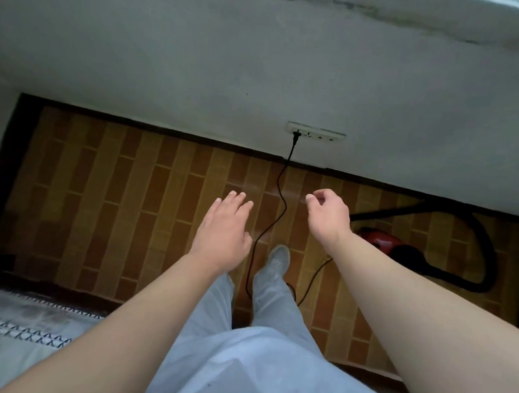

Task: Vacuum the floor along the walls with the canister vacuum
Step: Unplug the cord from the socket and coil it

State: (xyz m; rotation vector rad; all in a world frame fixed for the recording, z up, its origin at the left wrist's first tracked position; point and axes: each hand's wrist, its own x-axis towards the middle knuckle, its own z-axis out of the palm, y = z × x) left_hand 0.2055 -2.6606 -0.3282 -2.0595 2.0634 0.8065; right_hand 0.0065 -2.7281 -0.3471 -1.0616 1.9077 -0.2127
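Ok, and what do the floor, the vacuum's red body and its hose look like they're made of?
Floor: probably glazed tile or vinyl in a brown-and-tan brick pattern; faint sheen, pale joint lines.
Red body: likely glossy moulded plastic; soft highlight on its rounded shell.
Hose: seemingly matt black flexible plastic; it bends in a smooth loop, ribbing too blurred to tell.

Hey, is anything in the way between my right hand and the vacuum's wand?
Nothing visible. The right hand is empty, and only bare floor shows between it and the wand to its right. The cord runs left of that hand, off the path.
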